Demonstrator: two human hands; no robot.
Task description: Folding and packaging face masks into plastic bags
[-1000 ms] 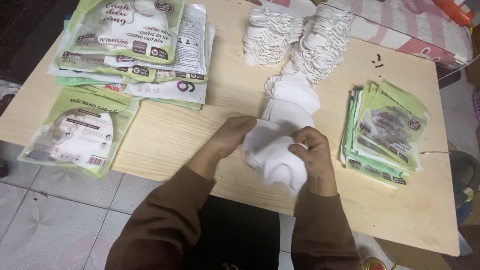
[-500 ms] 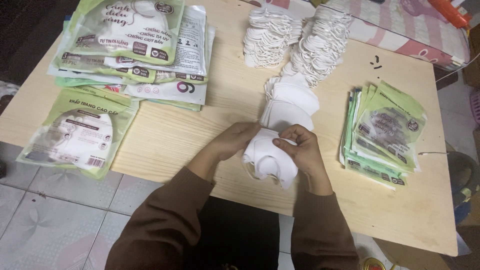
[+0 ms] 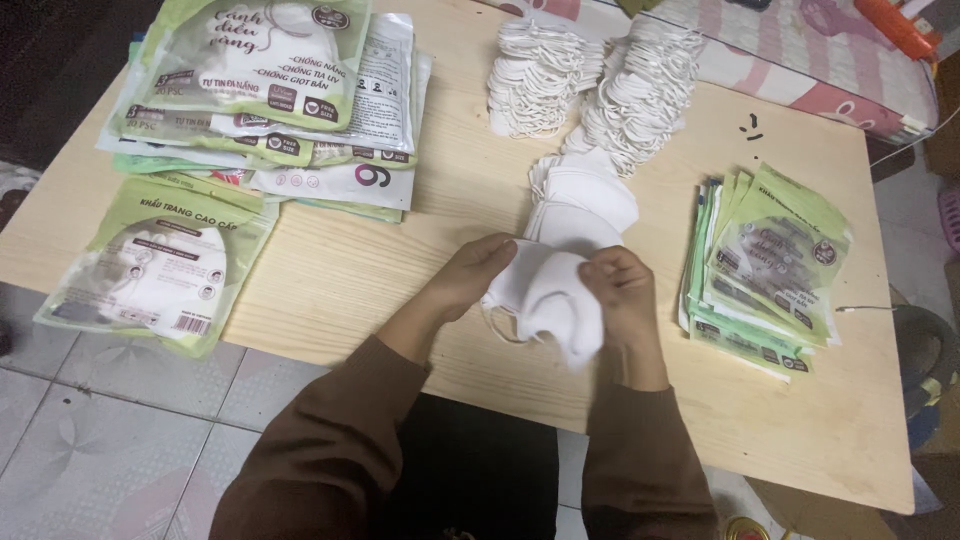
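Head view
Landmark: the folded white face masks, a small bunch held just above the near middle of the wooden bench.
Left hand: at the left edge of the held masks, fingers closed on the cloth and pinching it; brown sleeve runs back toward the body.
Right hand: at the right edge of the held masks, fingers curled tight over their top corner, thumb pressed on the front.
Ear loops: a thin white loop hangs from the lower left of the held masks, below the left hand.
Short mask pile: loose white masks lying flat on the bench, just behind the held masks and touching them.
Tall mask stacks: two leaning rows of white masks with loops showing, well behind the held masks, near the far edge.
Empty pouches: a fanned stack of flat green and clear packets, to the right of the held masks, near the right hand but apart from it.
Filled packs: overlapping green and white packets with masks inside, far left and behind the held masks.
Single pack: one green packet, well to the left of the held masks, its near corner hanging over the bench edge.
Floor: grey patterned tiles, below and left of the held masks.
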